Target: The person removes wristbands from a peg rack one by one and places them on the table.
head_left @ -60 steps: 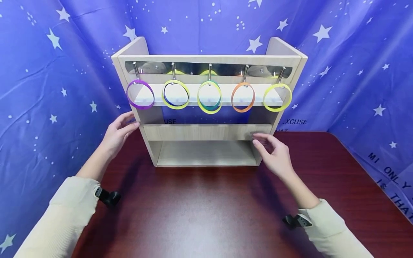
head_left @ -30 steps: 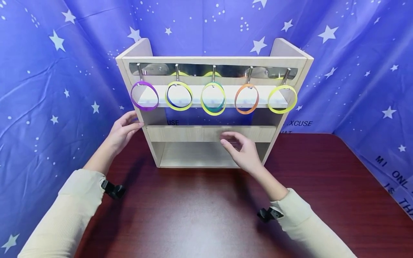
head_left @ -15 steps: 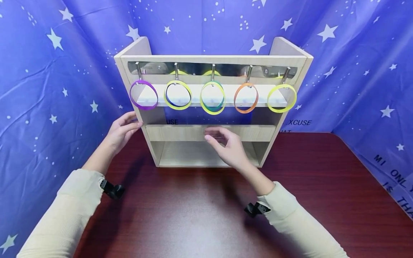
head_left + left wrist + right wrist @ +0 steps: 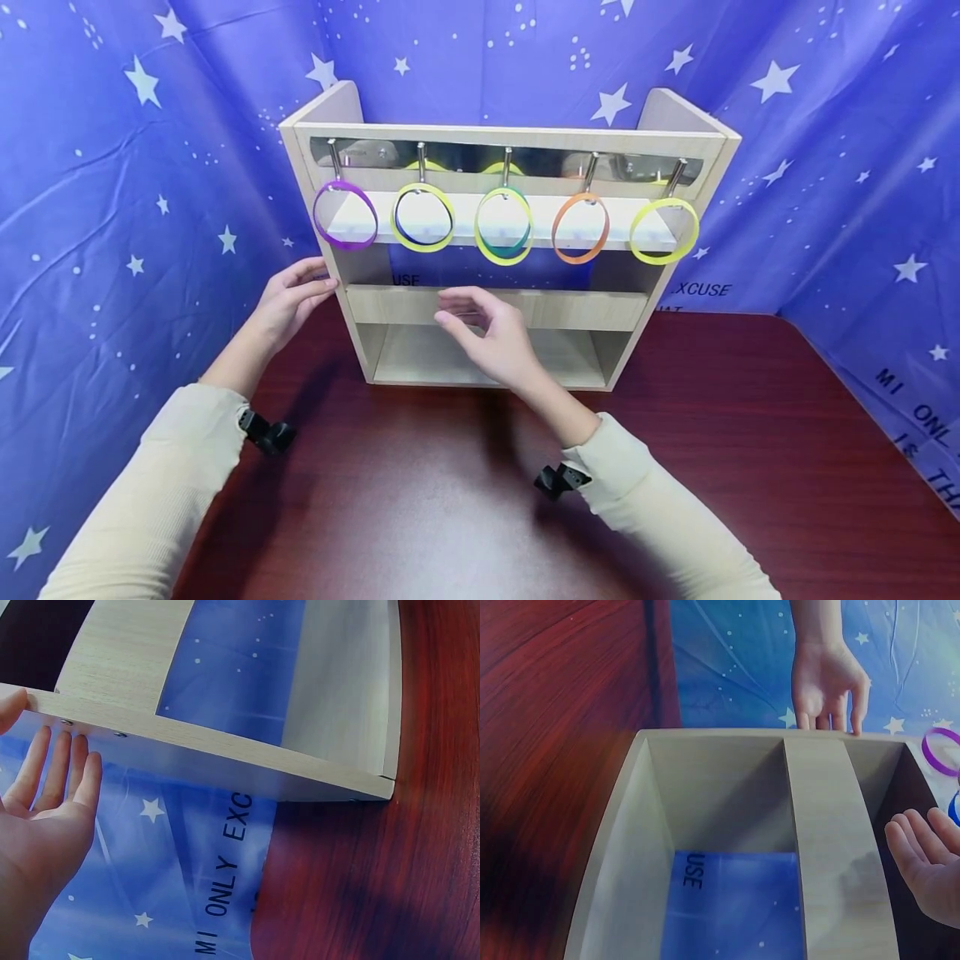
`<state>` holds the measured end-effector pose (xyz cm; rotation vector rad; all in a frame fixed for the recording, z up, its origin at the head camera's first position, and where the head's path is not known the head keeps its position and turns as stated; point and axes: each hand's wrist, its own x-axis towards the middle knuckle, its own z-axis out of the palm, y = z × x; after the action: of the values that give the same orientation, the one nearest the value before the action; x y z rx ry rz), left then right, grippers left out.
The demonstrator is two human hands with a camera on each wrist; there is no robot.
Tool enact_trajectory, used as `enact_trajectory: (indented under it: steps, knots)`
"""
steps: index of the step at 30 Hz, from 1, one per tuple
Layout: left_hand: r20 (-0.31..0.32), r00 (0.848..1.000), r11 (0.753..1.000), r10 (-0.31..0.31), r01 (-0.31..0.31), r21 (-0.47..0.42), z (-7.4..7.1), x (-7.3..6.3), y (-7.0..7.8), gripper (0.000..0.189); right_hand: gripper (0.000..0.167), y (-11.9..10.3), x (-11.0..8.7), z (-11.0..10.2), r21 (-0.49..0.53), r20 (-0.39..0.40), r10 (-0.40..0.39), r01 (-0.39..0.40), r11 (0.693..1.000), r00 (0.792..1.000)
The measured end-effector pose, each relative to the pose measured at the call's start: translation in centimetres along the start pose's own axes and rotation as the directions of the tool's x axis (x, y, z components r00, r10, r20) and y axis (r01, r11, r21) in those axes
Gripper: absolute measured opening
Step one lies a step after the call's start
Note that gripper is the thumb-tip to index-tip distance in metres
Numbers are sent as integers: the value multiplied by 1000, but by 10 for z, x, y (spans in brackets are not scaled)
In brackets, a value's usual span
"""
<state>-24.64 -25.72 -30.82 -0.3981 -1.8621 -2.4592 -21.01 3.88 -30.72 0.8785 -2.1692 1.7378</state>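
Observation:
A pale wooden rack (image 4: 600,308) stands on the table, with a metal strip of hooks along its top front board. From the hooks hang a purple ring (image 4: 321,229), a yellow ring (image 4: 450,223) with a dark blue ring, a yellow ring (image 4: 480,237) with a green ring (image 4: 513,250), an orange ring (image 4: 557,225) and a yellow ring (image 4: 693,237). My left hand (image 4: 288,298) touches the rack's left side panel (image 4: 225,754), thumb at the front edge, fingers straight along the outside. Holding nothing, my right hand (image 4: 495,337) hovers before the middle crossboard, fingers relaxed and thumb apart.
The dark red wooden table (image 4: 420,483) reaches in front of the rack and to its right. A blue curtain (image 4: 480,58) with white stars and lettering hangs behind and along both sides. A white shelf (image 4: 465,225) sits behind the rings.
My right hand has moved left across the front of the rack, from its right side to left of the middle. The left hand stays at the left panel; the rings hang as before.

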Motion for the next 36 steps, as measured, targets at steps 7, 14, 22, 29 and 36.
enact_trajectory:
  steps: [7,14,22,29,36]
  knots:
    - [0,1000,1000,3,-3,20,-1,1,0,31,28,-9,10,14,40,-1,-40,40,998,999]
    - [-6,1000,1000,-9,9,15,1,3,3,30,28,-21,17,26,61,-13,-71,72,996,997]
    - [-28,999,999,-26,26,-19,2,-1,5,28,29,-28,20,37,75,-25,-89,91,993,996]
    - [-13,1000,999,-8,8,-32,2,-1,5,29,33,-36,26,44,87,-44,-95,99,991,994]
    - [1,1000,998,5,-5,-62,3,-1,3,32,39,-41,34,50,116,-52,-81,86,990,995]
